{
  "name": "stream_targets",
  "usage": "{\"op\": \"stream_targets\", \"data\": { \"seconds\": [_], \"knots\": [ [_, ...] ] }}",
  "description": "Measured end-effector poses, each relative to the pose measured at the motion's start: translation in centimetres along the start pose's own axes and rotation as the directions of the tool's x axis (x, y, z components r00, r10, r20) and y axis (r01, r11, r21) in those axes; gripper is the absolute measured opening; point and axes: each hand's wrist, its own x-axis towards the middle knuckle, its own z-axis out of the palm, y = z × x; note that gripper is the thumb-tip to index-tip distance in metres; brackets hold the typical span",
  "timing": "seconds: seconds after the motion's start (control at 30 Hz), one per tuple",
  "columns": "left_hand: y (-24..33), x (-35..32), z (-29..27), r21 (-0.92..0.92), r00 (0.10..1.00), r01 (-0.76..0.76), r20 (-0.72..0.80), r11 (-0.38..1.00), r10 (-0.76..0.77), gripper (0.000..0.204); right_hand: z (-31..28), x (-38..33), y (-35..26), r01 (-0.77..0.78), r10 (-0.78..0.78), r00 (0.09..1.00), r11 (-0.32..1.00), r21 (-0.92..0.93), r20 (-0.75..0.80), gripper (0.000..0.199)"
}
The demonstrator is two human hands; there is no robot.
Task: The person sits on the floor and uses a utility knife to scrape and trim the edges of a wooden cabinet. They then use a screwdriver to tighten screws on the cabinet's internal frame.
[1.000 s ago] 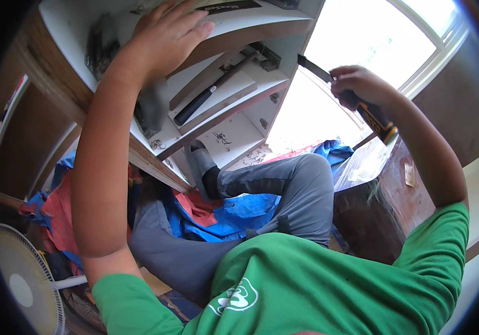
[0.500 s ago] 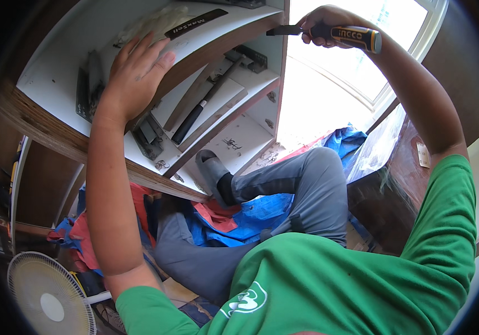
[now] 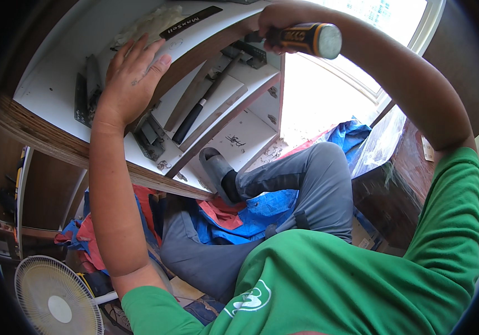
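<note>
In my right hand (image 3: 284, 23) is a chisel (image 3: 308, 40) with a black and orange handle and a pale metal end cap. Its dark blade end reaches the brown wooden front edge (image 3: 211, 47) of the white cabinet, partly hidden by my fingers. My left hand (image 3: 134, 82) rests with fingers spread over that same edge, further left, holding nothing. Beyond its fingertips lie a black flat strip (image 3: 190, 22) with white lettering and a crumpled clear plastic bag (image 3: 149, 23). Below the edge, a long tool with a black handle (image 3: 189, 123) and dark shaft lies inside the cabinet.
Dark metal brackets (image 3: 151, 140) sit inside the cabinet. My sandalled foot (image 3: 217, 170) is at its lower edge, with blue and red tarpaulin (image 3: 262, 215) under my legs. A white fan (image 3: 58, 298) stands at lower left, a bright window (image 3: 396, 22) at upper right.
My right hand has moved left along the edge with the chisel, whose end cap now faces more toward me. My left hand stays nearly in place.
</note>
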Motion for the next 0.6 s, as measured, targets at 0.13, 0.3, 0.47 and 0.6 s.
{"op": "stream_targets", "data": {
  "seconds": [0.13, 0.3, 0.47, 0.6],
  "knots": [
    [0.0, -0.1, -0.1, -0.003, 1.000, 0.004, -0.004, 1.000, -0.004, 0.058, 1.4, 1.2, -3.6, 0.063, -0.066, 0.996, 0.996, 0.070, 0.052, 0.025],
    [-0.1, -0.1, -0.3, -0.020, 1.000, -0.008, -0.006, 1.000, 0.008, 0.058, 1.4, -1.6, -6.1, -0.108, 0.060, 0.985, 0.946, 0.305, 0.165, 0.021],
    [0.1, -0.2, -0.2, -0.028, 1.000, -0.003, -0.022, 1.000, 0.002, 0.058, -0.4, -4.4, -2.6, -0.551, 0.511, 0.825, 0.628, 0.550, 0.243, 0.024],
    [0.2, -0.3, -0.2, -0.019, 0.999, -0.014, -0.031, 1.000, 0.013, 0.056, -1.6, -5.5, 0.4, -0.592, 0.711, 0.662, 0.299, 0.748, 0.239, 0.023]
  ]
}}
